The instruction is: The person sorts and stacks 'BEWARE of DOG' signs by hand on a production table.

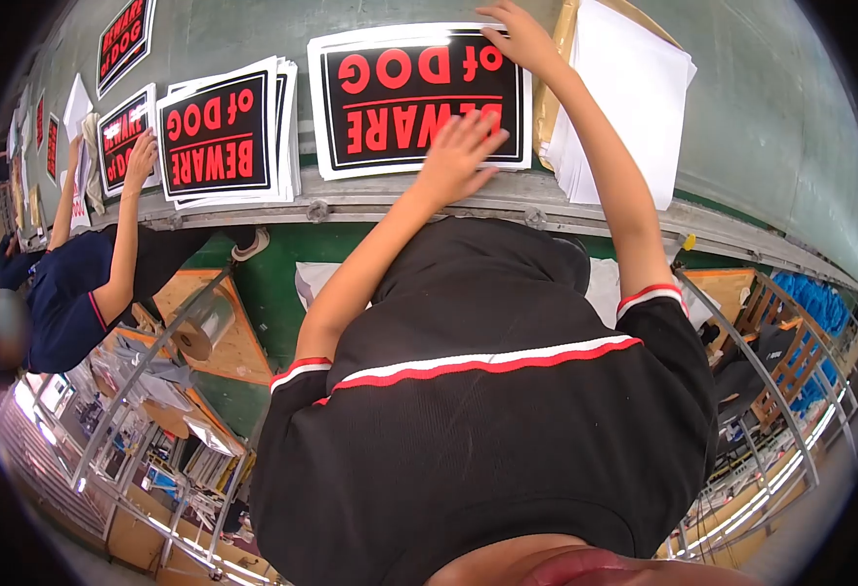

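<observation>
A black sign with red "BEWARE of DOG" lettering and a white border (380,112) lies before me on the bench, its text upside down from my side. It seems to top a thin stack, with white edges showing at its left. My left hand (461,159) rests over its lower right part, fingers spread, covering some letters. My right hand (524,41) is at its top right corner, fingers stretched out past the far edge. Just right of the sign is a stack of white sheets (629,93) on brown wrapping paper (553,103).
A stack of the same signs (216,146) sits to my left. Beyond it a co-worker in a navy shirt (75,298) has a hand (141,159) on another sign. The bench's metal front edge (370,200) has bolt heads. Metal-railed carts (189,322) stand behind at both sides.
</observation>
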`<state>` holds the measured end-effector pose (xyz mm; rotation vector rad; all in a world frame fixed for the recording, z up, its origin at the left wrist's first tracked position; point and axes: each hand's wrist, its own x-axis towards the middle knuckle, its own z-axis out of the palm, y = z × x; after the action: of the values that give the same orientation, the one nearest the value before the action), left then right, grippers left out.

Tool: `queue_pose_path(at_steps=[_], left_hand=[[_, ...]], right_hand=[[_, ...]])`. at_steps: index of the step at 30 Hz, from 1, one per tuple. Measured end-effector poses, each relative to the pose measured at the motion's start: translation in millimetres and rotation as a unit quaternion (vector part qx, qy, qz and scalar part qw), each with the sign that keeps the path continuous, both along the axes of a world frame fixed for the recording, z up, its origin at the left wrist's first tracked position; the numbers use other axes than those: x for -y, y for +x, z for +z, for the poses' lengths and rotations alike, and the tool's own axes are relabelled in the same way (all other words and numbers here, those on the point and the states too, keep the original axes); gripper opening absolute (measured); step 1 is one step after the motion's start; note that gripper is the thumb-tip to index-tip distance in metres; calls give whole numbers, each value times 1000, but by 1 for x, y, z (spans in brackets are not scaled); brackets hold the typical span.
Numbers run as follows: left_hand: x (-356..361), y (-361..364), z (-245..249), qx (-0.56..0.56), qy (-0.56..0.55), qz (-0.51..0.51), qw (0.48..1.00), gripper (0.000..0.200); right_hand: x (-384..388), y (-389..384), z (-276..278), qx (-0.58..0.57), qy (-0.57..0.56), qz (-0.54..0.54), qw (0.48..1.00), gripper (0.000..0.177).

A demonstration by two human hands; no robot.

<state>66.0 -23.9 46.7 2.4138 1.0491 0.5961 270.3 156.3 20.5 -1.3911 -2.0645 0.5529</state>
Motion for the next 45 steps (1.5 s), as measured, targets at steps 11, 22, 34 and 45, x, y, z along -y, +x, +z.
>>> queue_pose_path(at_steps=[11,22,34,45], left_hand=[[16,-195,5,-54,-133,268,953,122],[15,-200,2,-7,-182,259,948,113],[19,-208,-4,5,-175,265,948,102],[27,-199,-11,46,-216,283,934,98]], right_hand=[[174,-1,33,7,-21,-92,995,43],[232,17,16,-185,-251,-261,914,36],[249,12,25,-41,-243,-238,939,35],[245,7,10,1,-250,-175,952,38]])
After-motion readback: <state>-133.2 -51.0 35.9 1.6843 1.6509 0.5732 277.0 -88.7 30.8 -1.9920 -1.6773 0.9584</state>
